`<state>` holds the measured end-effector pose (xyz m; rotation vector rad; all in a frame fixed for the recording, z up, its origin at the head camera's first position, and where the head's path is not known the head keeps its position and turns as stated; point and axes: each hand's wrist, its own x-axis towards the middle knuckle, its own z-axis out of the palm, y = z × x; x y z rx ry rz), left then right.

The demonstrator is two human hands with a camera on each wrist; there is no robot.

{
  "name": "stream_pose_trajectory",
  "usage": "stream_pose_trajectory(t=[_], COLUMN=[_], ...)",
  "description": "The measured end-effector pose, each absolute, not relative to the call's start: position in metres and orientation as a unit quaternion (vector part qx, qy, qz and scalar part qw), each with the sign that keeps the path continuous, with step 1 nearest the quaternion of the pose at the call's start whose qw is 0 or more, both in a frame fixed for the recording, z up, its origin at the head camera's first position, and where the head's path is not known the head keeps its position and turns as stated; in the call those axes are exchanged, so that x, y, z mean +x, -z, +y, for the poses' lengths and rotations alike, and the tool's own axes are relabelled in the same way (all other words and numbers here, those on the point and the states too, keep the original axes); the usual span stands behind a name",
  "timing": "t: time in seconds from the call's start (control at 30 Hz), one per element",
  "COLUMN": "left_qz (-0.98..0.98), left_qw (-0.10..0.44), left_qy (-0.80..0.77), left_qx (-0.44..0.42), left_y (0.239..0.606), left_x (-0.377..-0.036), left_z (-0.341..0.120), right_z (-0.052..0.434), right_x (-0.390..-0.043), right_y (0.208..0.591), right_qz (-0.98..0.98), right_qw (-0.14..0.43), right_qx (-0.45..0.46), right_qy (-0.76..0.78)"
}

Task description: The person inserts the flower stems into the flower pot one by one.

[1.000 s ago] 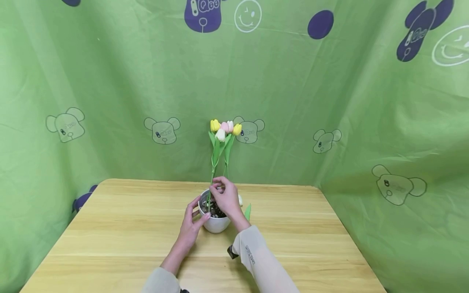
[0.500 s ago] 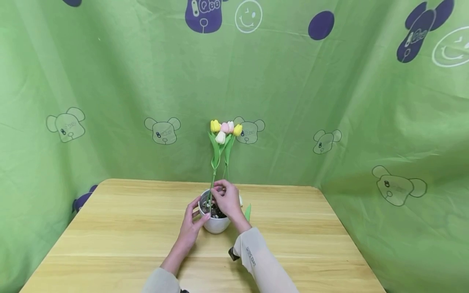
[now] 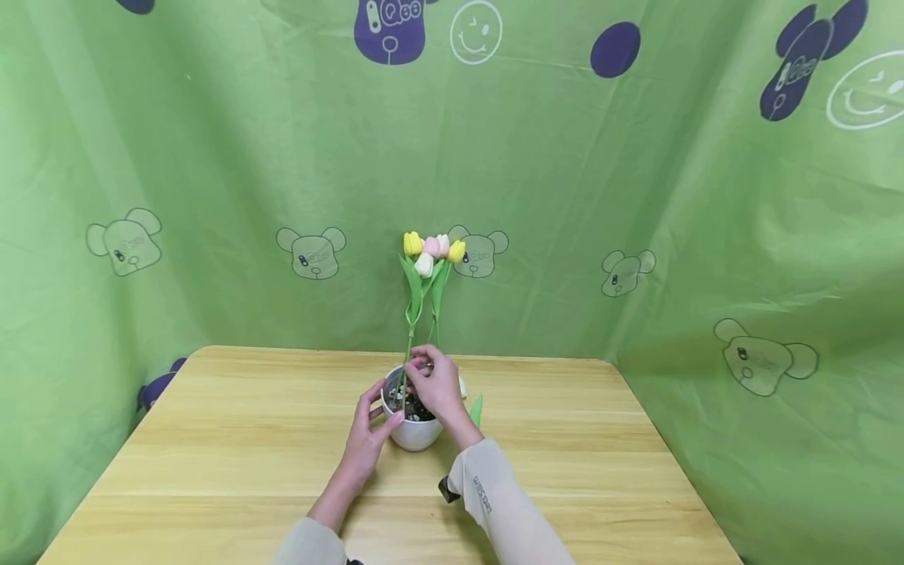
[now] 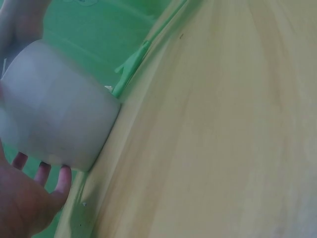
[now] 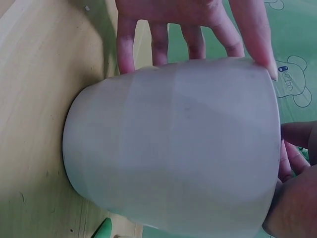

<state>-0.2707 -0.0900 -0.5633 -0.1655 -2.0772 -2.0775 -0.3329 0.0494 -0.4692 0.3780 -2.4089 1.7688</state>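
A white pot (image 3: 415,433) filled with dark pebbles stands at the middle of the wooden table (image 3: 212,439). Tulips (image 3: 429,248) in yellow, pink and white rise from it on green stems. My left hand (image 3: 381,408) cups the pot's left side, thumb on the near wall and fingers round the far side. My right hand (image 3: 422,367) pinches a stem just above the pot's mouth. The left wrist view shows the pot (image 4: 54,124) with my left hand (image 4: 29,198) behind it. In the right wrist view the pot (image 5: 173,153) fills the frame, left fingers (image 5: 188,29) along its wall.
A loose green leaf (image 3: 477,408) and a pale bud (image 3: 462,384) lie on the table just right of the pot. Green printed cloth (image 3: 636,196) hangs close behind and on both sides. The table's front half is bare wood.
My right hand has sunk slightly along the stem toward the pot's mouth. The left hand and the pot have stayed in place.
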Motion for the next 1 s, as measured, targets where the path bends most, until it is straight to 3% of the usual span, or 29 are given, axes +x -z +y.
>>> stream_pose_trajectory(t=[0.5, 1.0], left_qz=[-0.705, -0.709], left_qw=[0.095, 0.080], left_qy=[0.701, 0.700], left_qx=[-0.050, -0.040], left_y=[0.564, 0.564], left_x=[-0.272, -0.270], left_z=[-0.089, -0.089], right_z=[0.054, 0.092], right_x=[-0.331, -0.311], right_y=[0.465, 0.452], right_qz=[-0.791, -0.793], right_qw=[0.071, 0.084], right_qx=[0.123, 0.156], right_qy=[-0.596, -0.583])
